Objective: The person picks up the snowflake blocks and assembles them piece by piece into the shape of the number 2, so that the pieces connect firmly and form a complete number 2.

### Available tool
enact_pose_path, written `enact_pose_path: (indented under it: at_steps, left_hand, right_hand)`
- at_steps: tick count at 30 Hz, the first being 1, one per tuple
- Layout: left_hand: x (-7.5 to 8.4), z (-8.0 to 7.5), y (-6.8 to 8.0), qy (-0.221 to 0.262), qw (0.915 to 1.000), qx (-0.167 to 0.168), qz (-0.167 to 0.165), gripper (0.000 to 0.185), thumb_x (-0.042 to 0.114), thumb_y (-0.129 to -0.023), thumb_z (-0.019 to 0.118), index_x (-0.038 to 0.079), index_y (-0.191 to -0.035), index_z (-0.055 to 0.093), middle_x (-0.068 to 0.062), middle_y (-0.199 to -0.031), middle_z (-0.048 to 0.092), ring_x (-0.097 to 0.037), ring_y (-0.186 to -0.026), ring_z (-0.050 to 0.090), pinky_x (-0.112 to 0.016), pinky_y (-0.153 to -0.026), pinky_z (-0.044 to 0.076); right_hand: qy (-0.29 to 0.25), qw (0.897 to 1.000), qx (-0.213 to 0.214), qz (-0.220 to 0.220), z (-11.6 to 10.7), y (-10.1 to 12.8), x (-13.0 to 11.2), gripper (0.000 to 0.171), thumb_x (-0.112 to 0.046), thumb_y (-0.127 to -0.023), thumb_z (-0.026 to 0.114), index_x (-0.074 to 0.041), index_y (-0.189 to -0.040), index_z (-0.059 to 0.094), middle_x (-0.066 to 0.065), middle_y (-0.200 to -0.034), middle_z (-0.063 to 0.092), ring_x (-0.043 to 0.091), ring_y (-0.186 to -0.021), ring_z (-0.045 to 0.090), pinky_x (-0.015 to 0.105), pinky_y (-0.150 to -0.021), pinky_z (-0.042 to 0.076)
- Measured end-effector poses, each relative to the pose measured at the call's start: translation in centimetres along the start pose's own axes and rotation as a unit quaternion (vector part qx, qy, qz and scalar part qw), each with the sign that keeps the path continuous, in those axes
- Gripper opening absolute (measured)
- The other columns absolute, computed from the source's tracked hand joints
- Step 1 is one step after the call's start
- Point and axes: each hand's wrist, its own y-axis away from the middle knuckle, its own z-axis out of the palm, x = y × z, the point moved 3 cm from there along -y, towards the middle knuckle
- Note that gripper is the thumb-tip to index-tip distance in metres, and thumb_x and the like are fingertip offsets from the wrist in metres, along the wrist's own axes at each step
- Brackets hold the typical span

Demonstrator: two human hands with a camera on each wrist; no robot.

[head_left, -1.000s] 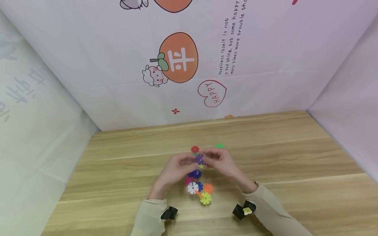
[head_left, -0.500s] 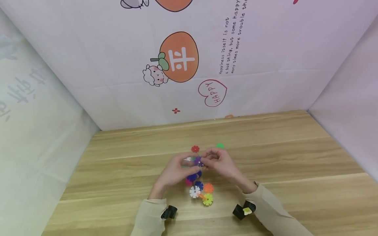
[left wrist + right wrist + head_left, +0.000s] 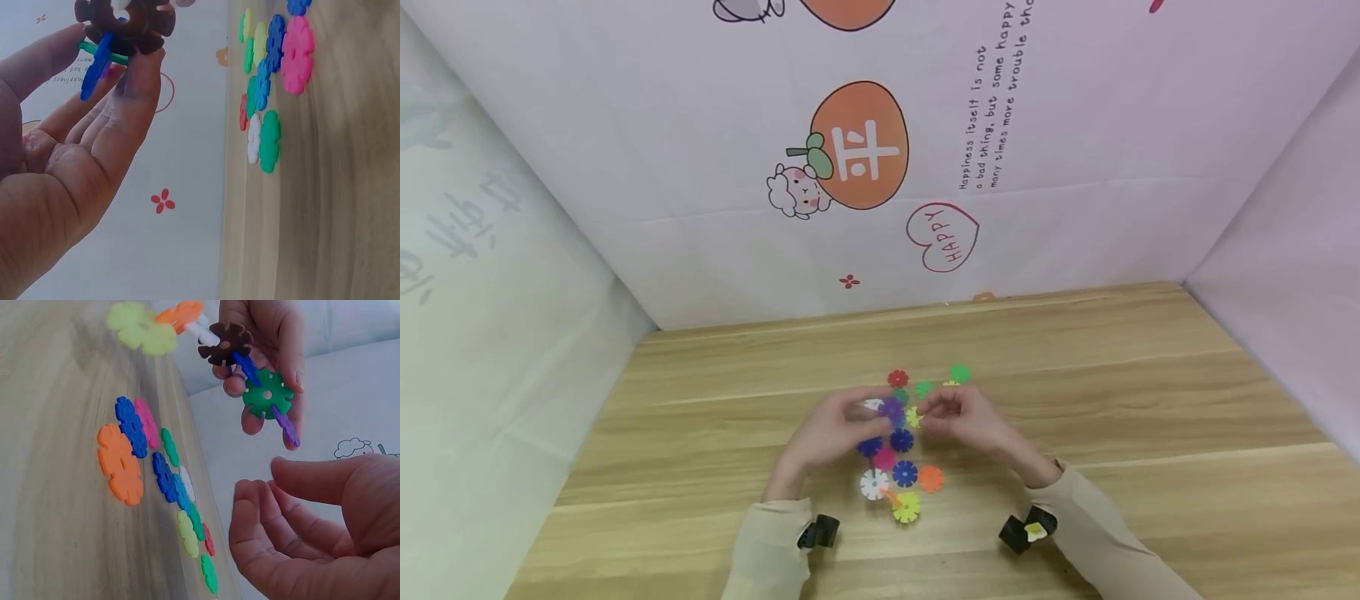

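My left hand (image 3: pixel 831 429) holds a chain of slotted plastic snowflake discs up off the table. In the right wrist view the chain runs from a yellow disc (image 3: pixel 142 328) through orange (image 3: pixel 180 315), white (image 3: pixel 203 332), brown (image 3: pixel 219 353), blue (image 3: pixel 245 369) and green (image 3: pixel 259 403) discs to a purple disc (image 3: pixel 286 427) at the end. The left fingers and thumb pinch the chain near the green and blue discs. Just to the right, my right hand (image 3: pixel 977 425) has loosely bent fingers, with its thumb apart from them and nothing between.
Loose discs lie flat on the wooden table (image 3: pixel 1112 400) under and around the hands: an orange disc (image 3: pixel 931 479), a pink disc (image 3: pixel 297 54), a red disc (image 3: pixel 898 379), a bright green disc (image 3: pixel 960 373) and several others. A printed white cloth (image 3: pixel 1045 242) stands behind the table.
My right hand has let go of the purple disc and drawn a little to the right. My left hand has moved slightly left with the chain.
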Motion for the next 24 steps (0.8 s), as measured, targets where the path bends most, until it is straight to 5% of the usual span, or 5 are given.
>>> enact_pose_path:
  at_steps: [11, 24]
  left_hand:
    - [-0.1, -1.2, 0.3, -0.042, 0.9991, 0.009, -0.001, 0.040, 0.019, -0.091, 0.066, 0.018, -0.130, 0.059, -0.006, -0.119, 0.065, -0.023, -0.102, 0.065, -0.037, -0.085, 0.054]
    - [-0.1, -1.9, 0.7, -0.044, 0.9987, 0.023, -0.013, 0.034, 0.018, -0.092, 0.066, 0.018, -0.125, 0.062, -0.007, -0.116, 0.067, -0.023, -0.104, 0.065, -0.040, -0.087, 0.053]
  right_hand:
    - [0.054, 0.993, -0.099, 0.021, 0.5, 0.5, 1.1, 0.026, 0.001, -0.075, 0.076, 0.004, -0.098, 0.066, 0.013, -0.091, 0.067, 0.021, -0.084, 0.064, 0.030, -0.071, 0.056]
    - [0.122, 0.986, -0.115, -0.008, 1.2, 0.8, 1.5, 0.026, -0.003, -0.067, 0.084, -0.003, -0.089, 0.071, 0.004, -0.080, 0.064, 0.015, -0.073, 0.055, 0.023, -0.062, 0.049]
